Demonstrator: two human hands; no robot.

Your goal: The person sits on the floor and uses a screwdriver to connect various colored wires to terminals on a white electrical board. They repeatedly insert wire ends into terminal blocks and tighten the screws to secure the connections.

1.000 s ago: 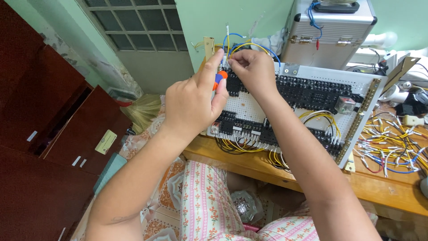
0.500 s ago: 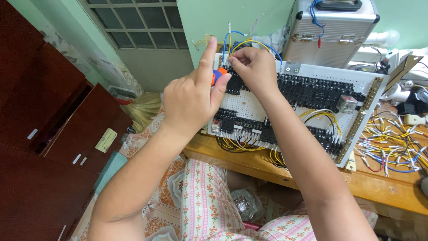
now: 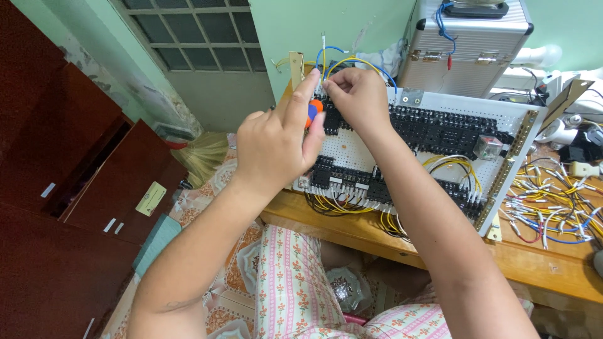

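Now left hand [image 3: 276, 147] clamped on orange screwdriver [image 3: 313, 112], right hand [image 3: 355, 97] at 2 o'clock pinching yellow wire [image 3: 342, 63] above white board [image 3: 433, 147] on tabletop [image 3: 540, 270].

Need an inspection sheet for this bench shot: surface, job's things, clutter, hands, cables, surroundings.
Surface: wooden bench, bare along its front edge.
Job's things: white perforated wiring panel lying on the bench, rows of black terminal blocks on it; orange-handled screwdriver; thin wire end standing up.
Clutter: loose heap of yellow, white and blue wire offcuts to the right of the panel.
Hands: left hand wrapped around the screwdriver; right hand pinching the wire at the panel's top corner.
Cables: yellow wires routed across the panel; a blue and yellow loop above it.
Surroundings: aluminium case behind; dark red cabinet on the left; broom on the floor.
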